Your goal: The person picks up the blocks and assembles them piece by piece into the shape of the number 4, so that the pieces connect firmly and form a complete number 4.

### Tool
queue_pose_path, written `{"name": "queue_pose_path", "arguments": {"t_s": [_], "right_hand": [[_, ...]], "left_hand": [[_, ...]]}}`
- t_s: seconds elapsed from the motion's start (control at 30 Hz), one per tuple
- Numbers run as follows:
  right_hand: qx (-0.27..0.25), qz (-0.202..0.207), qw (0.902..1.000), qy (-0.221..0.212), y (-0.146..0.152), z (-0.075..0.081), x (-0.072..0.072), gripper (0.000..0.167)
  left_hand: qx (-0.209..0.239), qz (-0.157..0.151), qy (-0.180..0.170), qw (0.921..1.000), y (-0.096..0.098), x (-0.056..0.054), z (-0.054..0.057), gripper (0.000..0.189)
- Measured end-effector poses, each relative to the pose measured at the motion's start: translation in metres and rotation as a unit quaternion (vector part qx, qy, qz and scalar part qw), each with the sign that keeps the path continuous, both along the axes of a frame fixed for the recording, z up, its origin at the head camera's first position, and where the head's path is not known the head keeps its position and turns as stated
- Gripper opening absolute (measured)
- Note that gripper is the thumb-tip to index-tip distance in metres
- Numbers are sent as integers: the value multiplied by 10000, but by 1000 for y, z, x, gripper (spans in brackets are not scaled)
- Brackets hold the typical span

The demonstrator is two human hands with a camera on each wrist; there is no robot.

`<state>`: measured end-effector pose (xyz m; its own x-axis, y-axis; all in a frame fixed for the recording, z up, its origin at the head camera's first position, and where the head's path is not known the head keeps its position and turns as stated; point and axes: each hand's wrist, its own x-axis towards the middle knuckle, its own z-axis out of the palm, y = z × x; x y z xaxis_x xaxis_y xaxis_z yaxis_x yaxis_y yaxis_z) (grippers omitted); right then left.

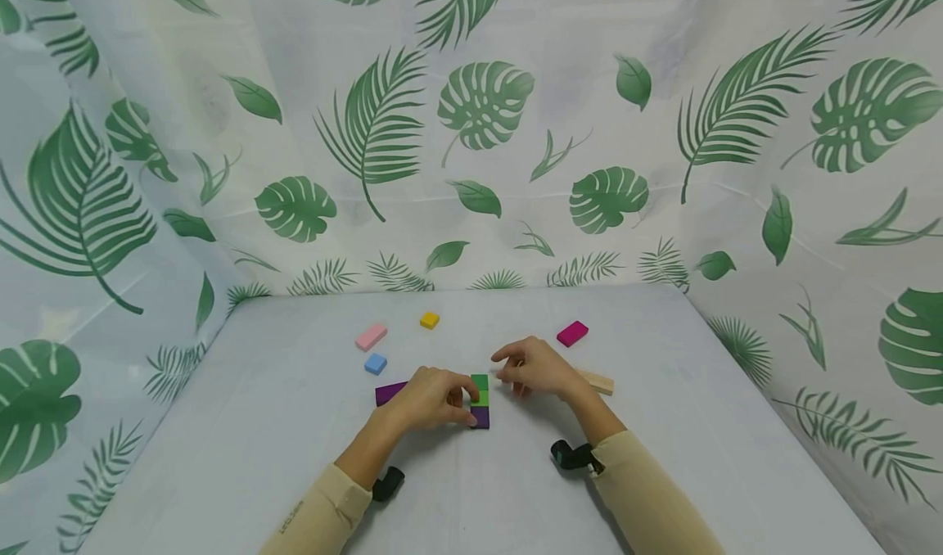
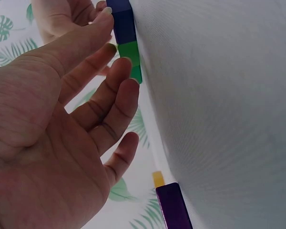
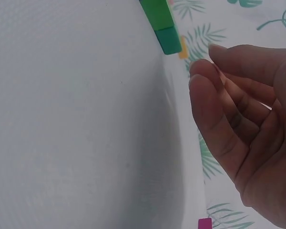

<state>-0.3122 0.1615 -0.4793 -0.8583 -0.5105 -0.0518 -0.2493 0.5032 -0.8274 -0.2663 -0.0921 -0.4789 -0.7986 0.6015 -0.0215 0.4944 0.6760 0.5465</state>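
Observation:
A straight row of blocks lies on the table: a dark purple-blue block point(image 1: 480, 417) nearest, a light green block point(image 1: 482, 398) in the middle and a darker green block point(image 1: 480, 381) at the far end. My left hand point(image 1: 430, 398) is at the row's left side; its thumb tip touches the purple-blue block and its index fingertip meets the light green one. The other left fingers are loosely bent. To the right of the row, my right hand point(image 1: 536, 367) hovers apart from the blocks, with relaxed fingers and nothing held.
A long purple block point(image 1: 390, 393) lies left, partly behind the left hand. Beyond it are blue point(image 1: 376, 364), pink point(image 1: 372, 336) and yellow point(image 1: 430, 320) blocks. A magenta block point(image 1: 572, 333) sits back right; a wooden block point(image 1: 597, 382) is partly hidden by the right wrist. Leaf-patterned cloth point(image 1: 486, 236) encloses the table.

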Motion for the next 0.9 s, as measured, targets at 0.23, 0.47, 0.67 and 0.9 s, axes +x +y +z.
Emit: {"name": "queue_pose_path", "arguments": {"t_s": [0.23,0.47,0.67,0.9], "right_hand": [[180,-134,9979,612,4,7,3,32],[579,-385,9869,1458,7,16,8,33],[737,-453,9830,1621,15,20,10,35],[895,-372,9849,1438,28,20,6,37]], "left_hand": [[19,-16,0,10000,0,0,-1,26],[-1,-9,7,10000,1,0,-1,26],[-17,22,11,10000,2,0,0,27],[-51,101,-110,9999,1,0,-1,28]]}}
